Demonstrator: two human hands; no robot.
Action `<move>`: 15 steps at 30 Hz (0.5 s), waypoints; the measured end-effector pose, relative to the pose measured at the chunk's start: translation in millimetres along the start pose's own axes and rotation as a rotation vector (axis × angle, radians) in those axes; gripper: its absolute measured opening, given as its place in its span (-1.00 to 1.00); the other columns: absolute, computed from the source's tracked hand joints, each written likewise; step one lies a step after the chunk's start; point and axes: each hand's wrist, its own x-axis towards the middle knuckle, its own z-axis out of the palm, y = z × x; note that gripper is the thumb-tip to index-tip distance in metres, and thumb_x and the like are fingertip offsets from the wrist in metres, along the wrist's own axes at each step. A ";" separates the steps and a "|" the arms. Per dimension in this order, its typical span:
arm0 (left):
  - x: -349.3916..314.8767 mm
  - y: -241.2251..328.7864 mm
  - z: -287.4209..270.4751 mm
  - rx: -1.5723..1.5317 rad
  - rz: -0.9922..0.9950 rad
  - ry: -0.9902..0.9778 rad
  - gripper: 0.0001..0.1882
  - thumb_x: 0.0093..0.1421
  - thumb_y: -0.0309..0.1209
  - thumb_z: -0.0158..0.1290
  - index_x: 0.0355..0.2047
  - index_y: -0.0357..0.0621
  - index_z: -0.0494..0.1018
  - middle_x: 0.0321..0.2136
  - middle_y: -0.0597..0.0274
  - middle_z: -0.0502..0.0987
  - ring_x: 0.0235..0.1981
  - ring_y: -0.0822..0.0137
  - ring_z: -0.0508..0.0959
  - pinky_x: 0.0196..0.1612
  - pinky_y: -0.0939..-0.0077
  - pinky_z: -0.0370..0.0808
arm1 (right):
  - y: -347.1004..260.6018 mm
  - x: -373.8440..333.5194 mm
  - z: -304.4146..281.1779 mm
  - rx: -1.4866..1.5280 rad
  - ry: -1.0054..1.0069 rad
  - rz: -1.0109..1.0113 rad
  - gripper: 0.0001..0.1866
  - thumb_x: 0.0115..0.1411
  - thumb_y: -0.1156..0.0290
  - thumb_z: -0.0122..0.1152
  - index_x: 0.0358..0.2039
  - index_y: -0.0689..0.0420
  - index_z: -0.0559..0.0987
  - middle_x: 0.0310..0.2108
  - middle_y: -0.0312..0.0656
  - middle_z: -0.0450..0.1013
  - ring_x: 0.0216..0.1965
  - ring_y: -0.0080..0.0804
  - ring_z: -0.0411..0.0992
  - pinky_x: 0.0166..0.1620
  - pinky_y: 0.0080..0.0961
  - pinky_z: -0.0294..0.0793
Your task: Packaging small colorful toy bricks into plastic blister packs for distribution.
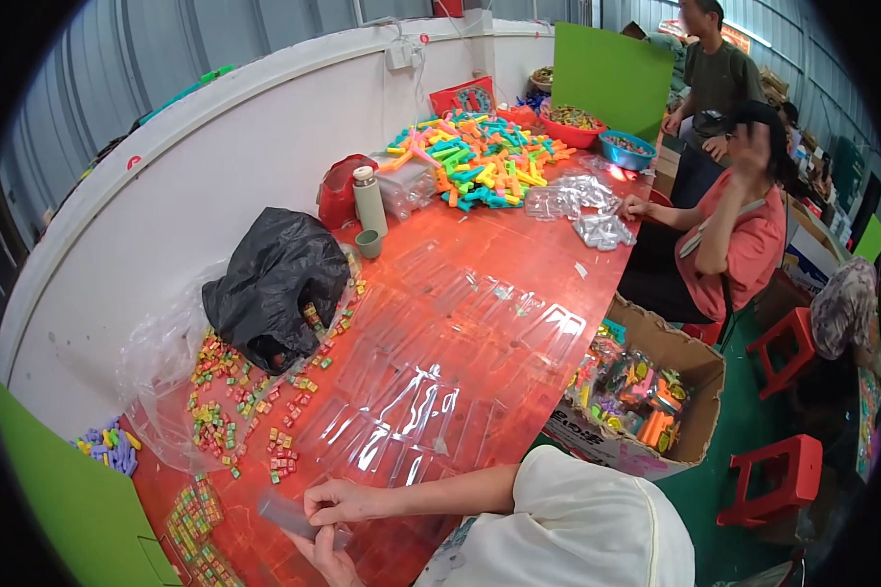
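My left hand point(328, 560) is closed round the lower end of a greyish translucent plastic bundle point(286, 513), which looks like a small stack of clear sleeves. With fingers pinched together, my right hand point(341, 501) grips the upper edge of the same bundle near its right end. What lies under the fingertips is hidden. Just beyond my hands, rows of clear plastic blister trays point(401, 430) lie on the red table point(362, 543). Left of the hands are small red, yellow and green wrapped pieces point(282, 455), and more of them form packed strips point(196, 523).
A black plastic bag point(276, 284), flask point(369, 201) and green cup point(368, 244) stand along the wall. Farther back is a pile of colourful plastic toys point(480, 157). A filled cardboard box point(690, 430) adjoins the table's right edge. A co-worker point(729, 230) sits beyond; red stools point(775, 479) stand right.
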 end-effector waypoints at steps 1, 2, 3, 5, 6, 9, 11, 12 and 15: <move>-0.8 0.5 0.0 0.005 0.010 -0.028 -0.16 0.06 -0.54 0.06 0.33 -0.13 -0.06 -0.10 0.05 0.36 -0.31 0.30 0.48 -0.33 0.54 0.48 | -3.1 -0.5 -0.3 0.007 -0.006 0.066 -0.84 0.17 0.36 0.15 -0.43 0.18 0.48 -0.51 -0.38 0.39 -0.51 -0.70 0.35 -0.49 -0.69 0.35; -1.8 1.5 0.9 0.011 0.019 -0.056 -0.16 0.07 -0.54 0.05 0.33 -0.12 -0.07 -0.12 0.05 0.37 -0.31 0.30 0.47 -0.32 0.53 0.47 | -0.6 0.9 0.4 0.010 -0.012 0.063 -0.84 0.17 0.36 0.15 -0.43 0.18 0.48 -0.51 -0.38 0.39 -0.51 -0.70 0.35 -0.49 -0.69 0.35; -3.0 2.7 3.0 0.015 0.023 -0.052 -0.16 0.07 -0.54 0.05 0.33 -0.12 -0.07 -0.12 0.05 0.37 -0.31 0.30 0.47 -0.32 0.53 0.47 | 4.2 2.0 0.9 0.014 -0.010 -0.010 -0.85 0.17 0.36 0.15 -0.42 0.19 0.49 -0.52 -0.38 0.39 -0.53 -0.69 0.36 -0.51 -0.70 0.35; -7.3 8.2 9.7 0.026 0.017 0.045 -0.18 0.09 -0.55 0.04 0.33 -0.14 -0.08 -0.14 0.05 0.37 -0.34 0.30 0.47 -0.31 0.51 0.47 | 10.8 3.7 1.8 0.027 -0.011 -0.083 -0.85 0.18 0.37 0.14 -0.42 0.19 0.50 -0.53 -0.38 0.39 -0.55 -0.69 0.36 -0.54 -0.70 0.35; -9.1 9.2 10.5 0.031 0.018 0.050 -0.18 0.09 -0.55 0.04 0.33 -0.14 -0.08 -0.14 0.05 0.37 -0.34 0.30 0.47 -0.31 0.51 0.47 | 13.9 3.7 1.5 0.063 -0.015 -0.030 -0.86 0.19 0.37 0.13 -0.41 0.18 0.50 -0.55 -0.38 0.39 -0.57 -0.69 0.36 -0.56 -0.70 0.34; -14.9 10.8 8.4 -0.042 -0.041 0.075 -0.20 0.11 -0.56 0.02 0.33 -0.16 -0.08 -0.14 0.04 0.39 -0.33 0.29 0.48 -0.29 0.48 0.47 | 19.1 1.8 0.0 0.086 -0.068 0.081 -0.84 0.22 0.35 0.12 -0.39 0.18 0.50 -0.53 -0.40 0.39 -0.54 -0.71 0.35 -0.52 -0.73 0.36; -19.9 7.3 2.6 -0.060 -0.126 0.104 -0.22 0.09 -0.52 0.04 0.30 -0.18 -0.03 -0.14 0.01 0.41 -0.32 0.27 0.50 -0.28 0.47 0.48 | 21.8 1.1 1.2 0.072 -0.116 0.141 -0.83 0.25 0.33 0.11 -0.37 0.18 0.49 -0.51 -0.42 0.39 -0.50 -0.74 0.35 -0.46 -0.74 0.38; -21.0 2.6 -3.5 -0.061 -0.126 0.111 -0.22 0.09 -0.52 0.04 0.30 -0.18 -0.03 -0.14 0.01 0.41 -0.32 0.27 0.50 -0.28 0.47 0.48 | 24.8 0.5 3.7 0.042 -0.109 0.141 -0.84 0.25 0.35 0.10 -0.38 0.18 0.48 -0.52 -0.39 0.39 -0.50 -0.70 0.35 -0.45 -0.69 0.38; -22.1 -17.3 -23.2 -0.025 -0.036 0.054 -0.23 0.06 -0.46 0.06 0.27 -0.18 0.01 -0.21 0.08 0.43 -0.37 0.30 0.50 -0.33 0.49 0.48 | 39.2 -1.2 16.5 -0.171 -0.079 -0.007 -0.87 0.23 0.39 0.09 -0.40 0.19 0.44 -0.54 -0.33 0.38 -0.50 -0.60 0.36 -0.44 -0.58 0.37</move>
